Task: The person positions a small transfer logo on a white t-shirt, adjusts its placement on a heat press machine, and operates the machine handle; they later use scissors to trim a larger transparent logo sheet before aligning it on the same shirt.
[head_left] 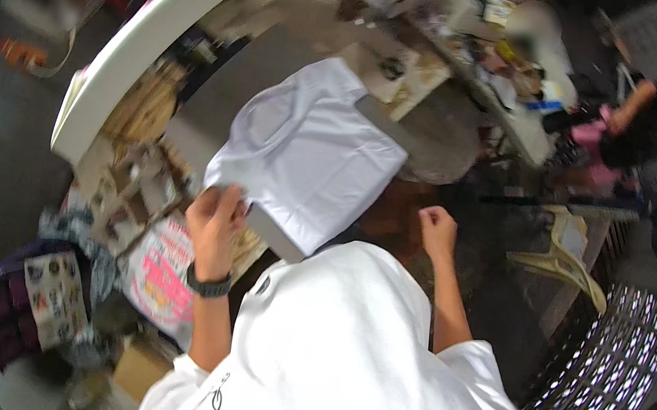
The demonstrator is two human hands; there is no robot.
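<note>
Shirt (323, 161) lies on grey board (203, 110), ahead and right of left hand (215, 218), the nearer one: fingers bent at shirt's near-left edge, grip unclear. Right hand (437, 229) curled closed, seemingly empty, apart.

We are seeing a plain lavender-white T-shirt (331, 162), a grey board (211, 103), a black wristwatch (209, 282), a worn white T-shirt (379, 370) bearing a black motif, a pink-printed white cloth (161, 268) and a black-and-white latticed panel (618, 371).

Open room separates the right grip (438, 233) from the pale garment (334, 158); a curved beam (165, 13) blocks upper left.
</note>
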